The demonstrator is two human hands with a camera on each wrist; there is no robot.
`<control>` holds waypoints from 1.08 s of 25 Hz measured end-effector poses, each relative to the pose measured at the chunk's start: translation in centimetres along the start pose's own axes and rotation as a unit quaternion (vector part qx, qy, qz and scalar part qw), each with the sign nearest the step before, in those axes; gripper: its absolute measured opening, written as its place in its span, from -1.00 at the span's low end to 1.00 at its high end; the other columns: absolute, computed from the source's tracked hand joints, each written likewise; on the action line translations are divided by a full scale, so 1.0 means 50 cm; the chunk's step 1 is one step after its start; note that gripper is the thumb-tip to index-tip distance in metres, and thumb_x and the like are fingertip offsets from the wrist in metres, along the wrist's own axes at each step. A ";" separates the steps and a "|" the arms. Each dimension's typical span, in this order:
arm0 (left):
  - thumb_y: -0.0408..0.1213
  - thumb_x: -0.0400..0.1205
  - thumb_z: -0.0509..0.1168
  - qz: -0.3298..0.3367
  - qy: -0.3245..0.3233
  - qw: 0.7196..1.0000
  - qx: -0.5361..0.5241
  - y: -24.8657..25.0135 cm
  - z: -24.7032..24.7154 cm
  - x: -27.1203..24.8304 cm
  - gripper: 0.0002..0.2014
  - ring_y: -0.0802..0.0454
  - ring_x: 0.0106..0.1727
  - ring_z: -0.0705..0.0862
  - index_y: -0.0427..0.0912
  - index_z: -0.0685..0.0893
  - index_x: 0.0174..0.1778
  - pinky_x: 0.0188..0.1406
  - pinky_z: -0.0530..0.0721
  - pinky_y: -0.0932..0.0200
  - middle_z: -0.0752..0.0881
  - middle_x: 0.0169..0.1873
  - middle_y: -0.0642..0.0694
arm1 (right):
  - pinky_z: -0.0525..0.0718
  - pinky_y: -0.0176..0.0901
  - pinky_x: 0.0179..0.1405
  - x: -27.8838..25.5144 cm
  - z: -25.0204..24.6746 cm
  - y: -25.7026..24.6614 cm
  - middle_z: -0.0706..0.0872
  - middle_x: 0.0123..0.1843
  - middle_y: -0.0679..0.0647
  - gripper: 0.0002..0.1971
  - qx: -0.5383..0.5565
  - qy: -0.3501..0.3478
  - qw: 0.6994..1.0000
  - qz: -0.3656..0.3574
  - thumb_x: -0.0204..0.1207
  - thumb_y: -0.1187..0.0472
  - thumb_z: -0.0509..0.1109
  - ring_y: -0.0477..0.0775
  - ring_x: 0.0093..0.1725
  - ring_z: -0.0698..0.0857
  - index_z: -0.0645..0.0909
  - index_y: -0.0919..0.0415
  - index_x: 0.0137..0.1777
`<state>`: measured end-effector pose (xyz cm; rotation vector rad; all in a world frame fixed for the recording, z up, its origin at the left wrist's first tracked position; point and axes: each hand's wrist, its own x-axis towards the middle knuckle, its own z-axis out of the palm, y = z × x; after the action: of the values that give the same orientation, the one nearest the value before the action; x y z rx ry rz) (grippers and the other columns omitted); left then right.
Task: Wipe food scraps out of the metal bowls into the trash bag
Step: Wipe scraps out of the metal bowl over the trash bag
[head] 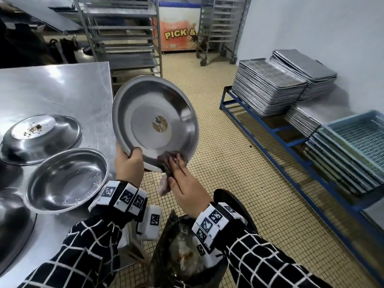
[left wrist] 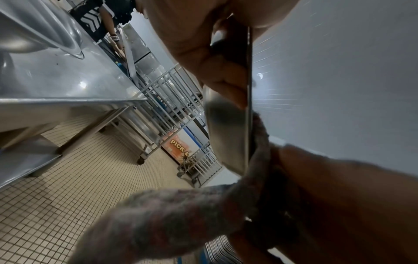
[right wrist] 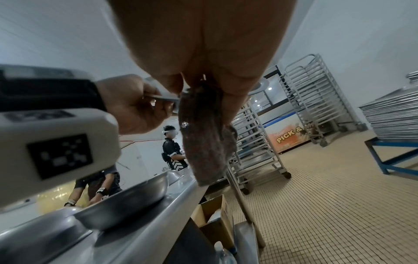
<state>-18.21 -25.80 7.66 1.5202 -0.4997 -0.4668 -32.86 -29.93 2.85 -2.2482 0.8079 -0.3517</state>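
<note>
My left hand (head: 128,163) grips the lower left rim of a round metal bowl (head: 153,121), tilted up on edge over the dark trash bag (head: 187,252). The bowl's inside looks clean, with a round sticker at its centre. My right hand (head: 178,175) presses a grey-pink cloth (head: 163,187) against the bowl's bottom rim, fingers straight, the thumb pinching the hanging cloth. The left wrist view shows the bowl (left wrist: 228,135) edge-on and the cloth (left wrist: 162,223) close up. The cloth (right wrist: 205,135) dangles from my fingers in the right wrist view.
On the steel table (head: 52,86) lie an upturned bowl (head: 62,134) with brown scraps (head: 33,128) on its base, an empty bowl (head: 66,179) and part of another (head: 14,225). Stacked trays (head: 268,86) and a blue crate (head: 361,132) sit on the right. Tray racks (head: 124,38) stand behind.
</note>
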 end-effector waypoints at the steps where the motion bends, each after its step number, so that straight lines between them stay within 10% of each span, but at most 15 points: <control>1: -0.47 0.62 0.13 -0.003 0.002 1.000 0.002 -0.002 -0.003 0.001 -0.63 0.20 -0.14 0.60 -0.13 0.48 0.33 -0.27 0.54 0.54 0.65 -0.07 0.01 | 0.06 -0.26 0.49 -0.002 -0.007 0.003 -0.08 0.71 -0.02 -0.48 0.003 -0.011 1.000 -0.006 0.76 0.10 -0.04 -0.08 0.62 0.14 -0.04 0.02 0.68; 7: -0.42 0.59 0.19 -0.054 -0.033 0.998 0.003 -0.008 -0.021 -0.009 -0.80 -0.13 -0.15 0.63 -0.01 0.58 -0.02 -0.06 0.69 -0.22 0.64 -0.24 -0.07 | 0.10 -0.25 0.40 0.029 -0.092 0.095 -0.17 0.70 -0.04 -0.48 -0.076 0.022 0.997 0.023 0.75 0.21 -0.05 -0.09 0.58 0.14 -0.08 0.06 0.67; 10: -0.45 0.61 0.18 -0.064 -0.060 0.996 -0.004 -0.008 -0.019 -0.027 -0.79 -0.13 -0.20 0.63 -0.01 0.56 -0.07 -0.18 0.64 -0.08 0.64 -0.27 -0.11 | 0.29 -0.07 0.47 0.055 -0.145 0.121 0.19 0.66 0.10 -0.55 -0.072 0.094 0.991 0.064 0.74 0.17 0.01 -0.12 0.43 0.36 0.20 0.16 0.62; 13: -0.46 0.60 0.21 -0.076 -0.075 0.994 -0.010 -0.014 -0.019 -0.038 -0.81 -0.09 -0.13 0.62 -0.05 0.58 -0.10 -0.06 0.58 -0.03 0.64 -0.25 -0.10 | 0.61 -0.11 0.26 0.074 -0.192 0.127 0.68 0.21 0.21 -0.70 -0.056 0.164 0.980 0.097 0.71 0.16 0.12 0.10 0.14 0.70 0.54 0.30 0.29; 22: -0.46 0.55 0.24 -0.109 -0.095 0.988 -0.049 -0.027 -0.017 -0.028 -0.86 -0.17 -0.26 0.60 -0.13 0.60 -0.16 -0.27 0.53 0.03 0.63 -0.34 -0.18 | 0.66 -0.19 -0.17 0.087 -0.198 0.128 0.67 -0.15 0.05 -0.73 0.049 0.262 0.953 0.144 0.69 0.08 0.18 0.03 -0.14 0.66 0.56 0.30 0.06; 27: -0.31 0.45 0.31 -0.137 -0.037 0.985 -0.101 -0.042 0.020 -0.036 -0.88 -0.23 -0.08 0.67 -0.02 0.60 -0.13 0.00 0.60 -0.19 0.70 -0.24 -0.17 | 0.50 -0.20 -0.31 0.091 -0.172 0.083 0.62 -0.14 0.05 -0.66 0.132 0.402 0.877 0.226 0.71 0.01 0.11 0.06 -0.17 0.62 0.50 0.32 0.09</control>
<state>-20.22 -25.56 5.51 1.3839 -0.2903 -0.7670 -35.20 -39.73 6.12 -1.5433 1.5582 -1.1247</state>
